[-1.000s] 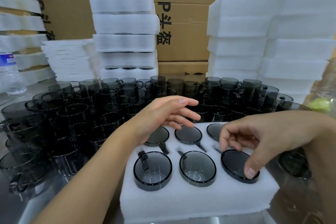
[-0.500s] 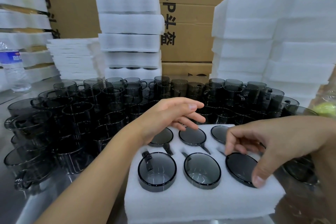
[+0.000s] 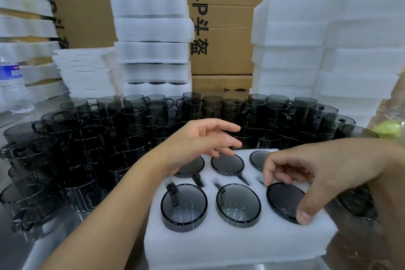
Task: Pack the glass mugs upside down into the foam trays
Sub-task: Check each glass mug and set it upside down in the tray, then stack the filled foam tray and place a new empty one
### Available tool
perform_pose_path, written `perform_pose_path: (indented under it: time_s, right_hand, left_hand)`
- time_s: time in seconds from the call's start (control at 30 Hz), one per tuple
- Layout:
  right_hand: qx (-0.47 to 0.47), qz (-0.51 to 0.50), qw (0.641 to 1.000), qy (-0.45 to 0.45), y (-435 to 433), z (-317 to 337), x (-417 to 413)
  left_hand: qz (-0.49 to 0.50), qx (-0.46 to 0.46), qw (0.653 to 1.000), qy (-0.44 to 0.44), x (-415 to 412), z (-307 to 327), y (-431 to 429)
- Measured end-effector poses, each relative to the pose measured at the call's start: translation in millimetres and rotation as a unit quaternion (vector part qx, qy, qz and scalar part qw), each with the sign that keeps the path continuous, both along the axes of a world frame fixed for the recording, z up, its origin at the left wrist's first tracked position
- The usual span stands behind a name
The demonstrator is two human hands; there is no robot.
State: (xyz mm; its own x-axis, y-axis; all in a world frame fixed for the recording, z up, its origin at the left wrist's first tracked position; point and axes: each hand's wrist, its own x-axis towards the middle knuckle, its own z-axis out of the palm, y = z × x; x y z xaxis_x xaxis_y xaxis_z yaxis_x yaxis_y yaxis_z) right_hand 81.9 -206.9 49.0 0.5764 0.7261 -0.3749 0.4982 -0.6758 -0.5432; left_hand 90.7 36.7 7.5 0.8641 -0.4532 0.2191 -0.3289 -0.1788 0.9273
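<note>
Behind foam tray (image 3: pixel 219 245), crowded loose mugs (image 3: pixel 87 138).

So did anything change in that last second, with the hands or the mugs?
Hardly anything visibly moved. The right hand still holds the front-right mug between thumb and fingers. The left hand still hovers open above the back row. The foam tray stays full, every mug upside down.

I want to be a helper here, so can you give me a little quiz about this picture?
1. How many glass mugs sit in the foam tray?
2. True or false: the left hand holds a mug.
3. The thumb of the right hand touches which front-row mug? A left, B middle, C right.
Key: 1 six; 2 false; 3 C, the front right mug.
</note>
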Motion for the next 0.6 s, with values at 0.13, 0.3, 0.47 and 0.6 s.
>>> perform_pose_path:
  time_s: [0.13,0.3,0.47,0.6]
  right_hand:
    - [-0.003,-0.001,1.000,0.014,0,1,-1]
    - [-0.012,-0.034,0.999,0.008,5,4,-5]
    - [-0.065,-0.048,0.993,-0.091,9,12,-33]
    - [-0.084,-0.028,0.968,-0.236,24,-12,-72]
  left_hand:
    - [0.000,-0.001,1.000,-0.005,0,1,0]
    - [-0.004,-0.007,1.000,-0.008,0,1,0]
    - [-0.007,-0.008,1.000,-0.002,1,0,1]
    - [-0.012,-0.004,1.000,-0.003,-1,0,2]
